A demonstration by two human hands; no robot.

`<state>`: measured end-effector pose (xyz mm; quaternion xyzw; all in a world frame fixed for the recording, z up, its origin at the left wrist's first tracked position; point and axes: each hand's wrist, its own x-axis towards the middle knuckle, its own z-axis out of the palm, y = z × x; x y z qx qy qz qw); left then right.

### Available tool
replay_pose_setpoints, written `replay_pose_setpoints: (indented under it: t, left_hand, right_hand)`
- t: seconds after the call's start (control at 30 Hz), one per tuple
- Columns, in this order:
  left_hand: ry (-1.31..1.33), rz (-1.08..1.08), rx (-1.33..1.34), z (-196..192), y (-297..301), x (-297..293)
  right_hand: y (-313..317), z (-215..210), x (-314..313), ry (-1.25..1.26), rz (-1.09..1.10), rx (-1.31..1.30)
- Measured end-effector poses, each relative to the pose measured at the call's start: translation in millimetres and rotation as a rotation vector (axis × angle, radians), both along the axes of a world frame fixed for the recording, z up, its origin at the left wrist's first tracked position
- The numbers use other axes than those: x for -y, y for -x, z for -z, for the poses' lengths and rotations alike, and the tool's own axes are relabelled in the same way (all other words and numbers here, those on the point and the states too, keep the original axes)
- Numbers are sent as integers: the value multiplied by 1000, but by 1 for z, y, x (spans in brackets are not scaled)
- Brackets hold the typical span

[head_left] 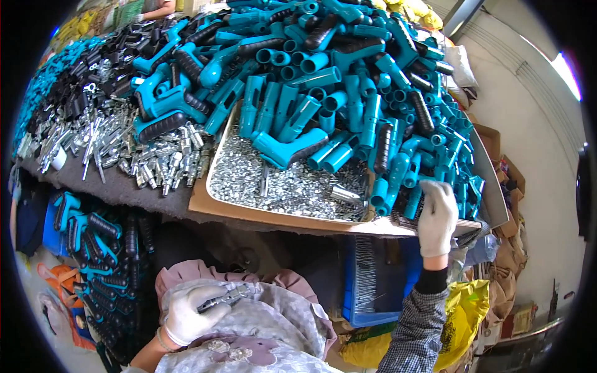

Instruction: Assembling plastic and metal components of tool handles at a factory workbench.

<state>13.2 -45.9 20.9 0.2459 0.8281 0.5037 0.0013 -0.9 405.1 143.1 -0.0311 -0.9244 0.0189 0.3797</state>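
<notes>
My left hand [194, 313], in a white glove, is held over my lap. Its fingers are wrapped round a silver metal fitting [227, 298], or several lying together; I cannot tell which. At the table's front right edge is my right hand [437, 217], also gloved. Its fingers curl down beside the teal plastic tubes [398, 177] and small dark parts [407, 219]; what they grip, if anything, is hidden. To its left, a white-rimmed tray [283, 216] holds many small shiny metal pieces [273, 186]. Teal handles with black grips [289, 149] overlap the tray's far side.
Silver metal parts [165, 158] and black plastic pieces [74, 102] are heaped at the left. Below the table stand a blue bin [367, 318] with long screws or rods and a yellow sack [466, 311]. More teal-and-black handles [102, 261] are piled lower left. Another person's arm [160, 10] shows far back.
</notes>
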Motion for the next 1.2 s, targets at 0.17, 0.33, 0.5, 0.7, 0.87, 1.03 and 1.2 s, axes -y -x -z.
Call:
replay_pose_setpoints:
  t: [0.17, 0.33, 0.5, 0.7, 0.87, 1.03, 1.2]
  left_hand:
    - [11, 14, 11, -6, 2, -8]
    - [74, 38, -2, -25, 2, -16]
    - [52, 14, 3, -21, -1, -19]
    - [12, 22, 21, -17, -3, -20]
    - [-2, 31, 13, -11, -2, -16]
    - [37, -4, 5, -9, -4, -13]
    - [9, -15, 23, -8, -2, -13]
  right_hand:
    - [-35, 54, -10, 80, 120, -6]
    - [-36, 62, -40, 129, 225, -77]
    - [-10, 42, -48, -15, 186, -102]
    - [32, 26, -36, -277, 84, 91]
    - [31, 19, -50, -303, 71, 145]
    - [3, 4, -34, 239, 135, -397]
    - [-45, 52, 25, 1088, -201, -351]
